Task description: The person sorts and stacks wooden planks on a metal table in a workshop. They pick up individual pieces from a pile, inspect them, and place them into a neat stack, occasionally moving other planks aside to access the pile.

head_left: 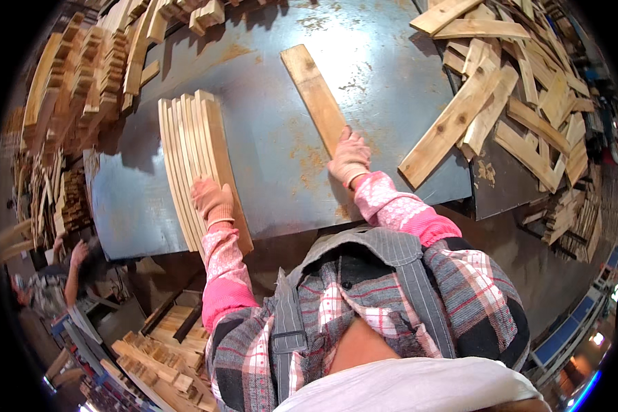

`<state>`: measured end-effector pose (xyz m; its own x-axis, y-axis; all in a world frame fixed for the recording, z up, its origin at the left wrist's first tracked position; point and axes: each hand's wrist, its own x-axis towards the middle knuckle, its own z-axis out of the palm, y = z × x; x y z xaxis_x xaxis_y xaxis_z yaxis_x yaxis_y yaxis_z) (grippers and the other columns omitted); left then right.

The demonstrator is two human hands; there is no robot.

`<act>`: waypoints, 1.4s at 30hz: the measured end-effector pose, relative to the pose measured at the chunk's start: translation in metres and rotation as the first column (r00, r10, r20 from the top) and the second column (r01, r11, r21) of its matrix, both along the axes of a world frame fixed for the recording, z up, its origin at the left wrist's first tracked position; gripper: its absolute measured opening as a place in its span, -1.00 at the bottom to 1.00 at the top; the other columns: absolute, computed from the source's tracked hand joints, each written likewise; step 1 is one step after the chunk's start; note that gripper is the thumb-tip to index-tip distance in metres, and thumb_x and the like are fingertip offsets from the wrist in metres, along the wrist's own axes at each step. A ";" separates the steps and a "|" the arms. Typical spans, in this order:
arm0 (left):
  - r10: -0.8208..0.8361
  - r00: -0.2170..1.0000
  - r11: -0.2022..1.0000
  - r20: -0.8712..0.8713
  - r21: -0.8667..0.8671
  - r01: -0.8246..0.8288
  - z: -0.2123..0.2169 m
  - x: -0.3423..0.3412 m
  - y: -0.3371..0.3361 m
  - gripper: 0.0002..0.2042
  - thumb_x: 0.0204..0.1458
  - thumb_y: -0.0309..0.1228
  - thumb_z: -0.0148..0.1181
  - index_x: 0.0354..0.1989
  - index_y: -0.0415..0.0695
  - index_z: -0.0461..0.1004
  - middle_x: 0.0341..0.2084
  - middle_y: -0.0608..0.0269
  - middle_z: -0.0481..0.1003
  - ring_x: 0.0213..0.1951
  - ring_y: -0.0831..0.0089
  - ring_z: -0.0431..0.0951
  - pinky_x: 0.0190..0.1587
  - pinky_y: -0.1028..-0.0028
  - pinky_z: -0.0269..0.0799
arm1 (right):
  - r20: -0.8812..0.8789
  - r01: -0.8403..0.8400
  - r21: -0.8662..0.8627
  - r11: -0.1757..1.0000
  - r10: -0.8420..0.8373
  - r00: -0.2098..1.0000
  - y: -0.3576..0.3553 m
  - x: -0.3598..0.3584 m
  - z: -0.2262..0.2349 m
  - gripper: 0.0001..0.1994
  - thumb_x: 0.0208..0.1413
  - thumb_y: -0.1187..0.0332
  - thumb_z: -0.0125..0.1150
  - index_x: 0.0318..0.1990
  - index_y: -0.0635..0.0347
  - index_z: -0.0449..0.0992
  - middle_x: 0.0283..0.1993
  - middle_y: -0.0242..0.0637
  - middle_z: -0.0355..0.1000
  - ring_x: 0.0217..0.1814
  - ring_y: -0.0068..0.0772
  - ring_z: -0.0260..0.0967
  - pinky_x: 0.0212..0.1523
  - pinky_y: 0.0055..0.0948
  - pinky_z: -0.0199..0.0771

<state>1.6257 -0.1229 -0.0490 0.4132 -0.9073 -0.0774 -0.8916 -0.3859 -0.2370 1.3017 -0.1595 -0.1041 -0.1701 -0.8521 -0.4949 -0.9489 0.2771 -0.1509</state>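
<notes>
My left hand, in a pale pink glove, is closed over the near part of a row of wooden boards. Those boards stand on edge, pressed side by side, on a grey-blue metal table. Farther right, a single wooden board slants away across the tabletop. My gloved right hand grips its near end, which the fingers partly hide. Another knotty board leans out from the heap at the right, apart from my right hand.
A jumbled heap of boards fills the right side. Stacked lumber rises at the far left. Cut pieces lie along the table's back edge. At lower left are a pallet of wood and another person's arm.
</notes>
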 end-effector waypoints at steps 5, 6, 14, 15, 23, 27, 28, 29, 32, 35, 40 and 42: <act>0.193 0.970 0.977 -0.147 0.125 -0.175 0.011 0.009 -0.001 -0.49 -0.02 -0.08 0.39 0.03 -0.17 0.55 0.12 -0.04 0.47 0.16 -0.01 0.51 0.15 0.06 0.48 | 0.027 -0.016 0.111 0.994 0.013 1.000 -0.013 -0.022 0.036 0.04 -0.11 0.03 0.54 0.47 0.19 0.03 0.35 -0.08 0.30 0.36 -0.05 0.34 0.30 -0.17 0.42; 0.197 0.969 0.976 -0.152 0.119 -0.180 0.011 0.009 -0.001 -0.48 -0.02 -0.08 0.38 0.04 -0.17 0.54 0.11 -0.05 0.47 0.16 -0.01 0.51 0.15 0.07 0.48 | 0.007 -0.020 0.125 0.992 0.019 1.000 -0.012 -0.024 0.043 0.04 -0.10 0.02 0.54 0.47 0.18 0.03 0.36 -0.08 0.29 0.36 -0.05 0.34 0.30 -0.17 0.42; -0.343 0.599 0.916 -0.723 -0.399 0.042 -0.019 -0.049 0.005 -0.63 0.03 -0.19 0.36 -0.17 -0.24 0.49 -0.44 -0.01 0.47 -0.36 0.15 0.50 -0.28 0.17 0.37 | 0.115 -0.071 0.009 0.997 0.070 0.991 0.054 -0.017 0.048 -0.15 -0.19 0.14 0.48 0.28 0.27 0.25 0.17 0.12 0.36 0.24 0.13 0.38 0.21 -0.01 0.45; -0.115 0.102 0.982 -0.988 -0.128 -0.136 -0.031 -0.086 -0.013 -0.67 0.07 -0.20 0.35 -0.18 -0.21 0.49 -0.43 0.14 0.47 -0.38 0.23 0.48 -0.31 0.22 0.40 | 0.191 -0.093 -0.037 0.995 0.099 0.977 0.051 -0.022 0.061 -0.18 -0.22 0.12 0.50 0.22 0.27 0.29 0.13 0.17 0.40 0.20 0.15 0.41 0.21 -0.01 0.47; 0.174 -0.841 0.956 -0.513 0.292 0.019 -0.047 -0.243 -0.042 -0.56 0.15 -0.54 0.14 0.24 -0.26 0.36 0.05 0.03 0.55 0.05 0.10 0.59 0.17 0.03 0.54 | 0.554 0.206 -0.119 0.971 -0.107 0.826 0.077 -0.101 0.089 -0.09 -0.17 0.09 0.53 0.33 0.35 0.27 -0.04 0.10 0.53 0.03 0.01 0.54 0.06 -0.13 0.56; 0.172 -0.793 0.984 -0.585 0.071 0.162 -0.007 -0.296 -0.060 -0.60 0.18 -0.46 0.19 0.20 -0.24 0.42 -0.08 0.15 0.58 -0.18 0.34 0.59 -0.09 0.33 0.56 | 0.909 0.295 0.343 0.892 -0.394 0.133 0.119 -0.177 0.075 -0.79 0.00 0.31 0.36 -0.33 0.29 0.60 -0.56 -0.44 0.40 -0.57 -0.56 0.30 -0.51 -0.49 0.30; 0.213 -0.768 0.973 -0.603 0.059 0.224 -0.003 -0.313 -0.070 -0.61 0.19 -0.42 0.22 0.17 -0.24 0.43 -0.14 0.19 0.58 -0.23 0.39 0.57 -0.13 0.38 0.54 | 0.926 0.398 0.329 0.857 -0.375 0.042 0.129 -0.188 0.072 -0.82 0.00 0.33 0.35 -0.33 0.27 0.60 -0.55 -0.46 0.39 -0.56 -0.60 0.27 -0.51 -0.51 0.26; 0.244 -0.739 0.960 -0.628 0.050 0.274 -0.001 -0.326 -0.079 -0.62 0.19 -0.37 0.25 0.15 -0.23 0.45 -0.20 0.22 0.58 -0.29 0.44 0.55 -0.17 0.42 0.51 | 0.937 0.483 0.324 0.813 -0.345 -0.049 0.139 -0.196 0.079 -0.85 0.01 0.36 0.34 -0.32 0.25 0.59 -0.53 -0.48 0.39 -0.55 -0.63 0.25 -0.52 -0.53 0.22; 0.108 -0.530 0.987 -0.841 0.029 0.156 -0.001 -0.400 -0.083 -0.60 0.21 -0.23 0.29 0.11 -0.22 0.49 -0.30 0.26 0.57 -0.36 0.52 0.49 -0.22 0.50 0.47 | 0.958 0.673 0.279 0.685 -0.243 -0.151 0.170 -0.247 0.096 -0.88 0.02 0.40 0.34 -0.31 0.24 0.60 -0.50 -0.53 0.38 -0.51 -0.67 0.24 -0.51 -0.54 0.21; -0.171 0.003 0.957 -0.985 -0.165 0.238 -0.042 -0.439 -0.108 -0.36 0.14 -0.08 0.35 0.24 -0.32 0.39 -0.10 0.02 0.56 -0.13 0.33 0.54 -0.07 0.40 0.50 | 0.968 0.822 0.068 0.566 -0.238 0.084 0.196 -0.321 0.106 -0.85 0.03 0.39 0.34 -0.28 0.27 0.61 -0.44 -0.50 0.44 -0.46 -0.64 0.31 -0.45 -0.51 0.30; -0.244 0.380 0.874 -0.892 -0.033 0.484 -0.048 -0.534 -0.098 0.09 -0.10 0.00 0.55 0.43 -0.49 0.05 0.13 -0.39 0.46 0.13 -0.06 0.56 0.05 0.24 0.55 | 0.969 0.986 0.046 0.163 -0.246 -0.005 0.270 -0.455 0.120 -0.80 0.03 0.35 0.35 -0.26 0.30 0.61 -0.39 -0.35 0.53 -0.38 -0.50 0.45 -0.31 -0.35 0.48; -0.019 0.326 0.847 -0.945 0.158 0.507 -0.043 -0.572 -0.080 0.07 -0.14 -0.04 0.59 0.38 -0.48 0.09 0.07 -0.38 0.49 0.06 -0.01 0.59 -0.03 0.23 0.58 | 0.955 0.997 -0.063 0.050 -0.286 0.075 0.312 -0.515 0.099 -0.75 0.04 0.31 0.37 -0.23 0.34 0.61 -0.35 -0.27 0.58 -0.32 -0.47 0.50 -0.26 -0.37 0.52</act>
